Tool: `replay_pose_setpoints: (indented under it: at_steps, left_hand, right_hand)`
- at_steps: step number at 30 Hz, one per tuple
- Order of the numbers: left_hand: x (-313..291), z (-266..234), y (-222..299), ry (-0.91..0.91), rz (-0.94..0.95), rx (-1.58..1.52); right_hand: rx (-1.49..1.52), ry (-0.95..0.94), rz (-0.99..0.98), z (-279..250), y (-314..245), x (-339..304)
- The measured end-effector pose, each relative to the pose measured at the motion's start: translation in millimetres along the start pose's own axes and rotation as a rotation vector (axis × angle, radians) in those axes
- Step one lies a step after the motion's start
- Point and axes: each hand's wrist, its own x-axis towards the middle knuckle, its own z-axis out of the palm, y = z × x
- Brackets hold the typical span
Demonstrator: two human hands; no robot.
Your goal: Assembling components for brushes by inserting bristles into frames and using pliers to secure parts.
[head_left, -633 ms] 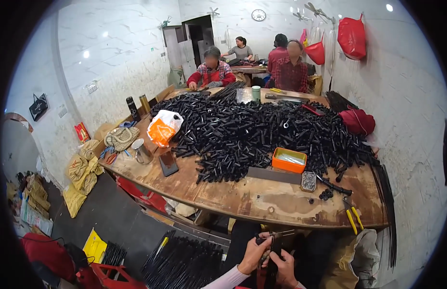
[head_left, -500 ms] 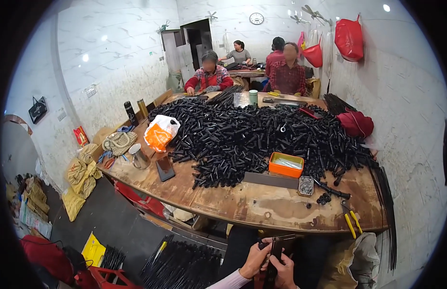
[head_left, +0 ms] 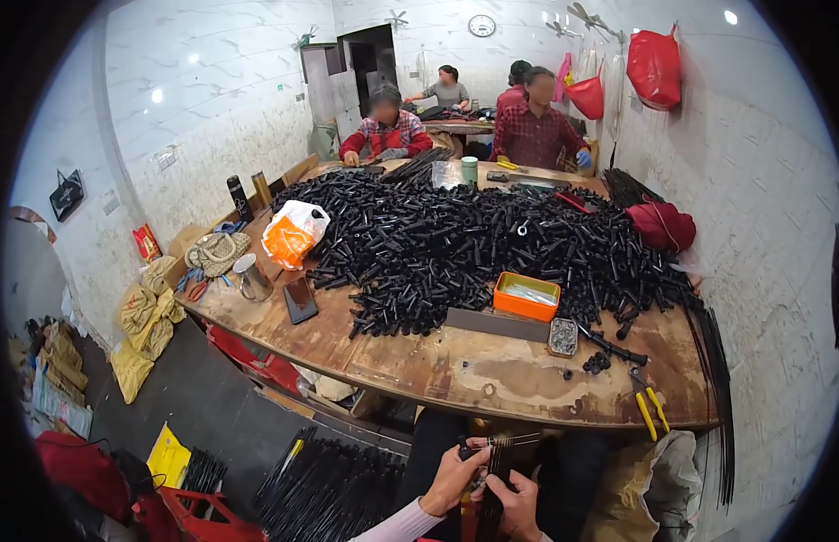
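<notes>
Low in the picture, over my lap, both hands are at a bundle of thin black rods [head_left: 498, 465] in front of the table edge. My left hand [head_left: 451, 481] is closed around the upper part from the left, and a small dark piece shows by its fingers. Thin, light-coloured rod ends stick out to the right just above the fingers. Below it on the right, my right hand [head_left: 517, 506] grips the same bundle with the thumb lying along it. The bundle's lower end is cut off by the picture edge.
A big heap of black tubular parts [head_left: 455, 235] covers the wooden table [head_left: 410, 366]. Near me lie an orange box [head_left: 526, 296], a small tray of metal bits [head_left: 562, 337] and yellow-handled pliers [head_left: 652, 411]. More rods [head_left: 333, 488] lie on the floor to the left. Co-workers sit opposite.
My head view has shifted slightly, so the table appears a little further left. Both hands keep hold of the bundle. The co-worker in the dark red checked shirt sits higher, a blue-gloved hand now showing.
</notes>
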Motion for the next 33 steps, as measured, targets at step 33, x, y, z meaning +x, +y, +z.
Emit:
replay_pose_setpoints:
  at_steps: [33]
  left_hand:
    - [-4.8, -14.8, 31.9, 0.041, 0.137, -0.115]
  right_hand:
    - [-0.056, -0.048, 0.071, 3.9, -9.6, 3.8]
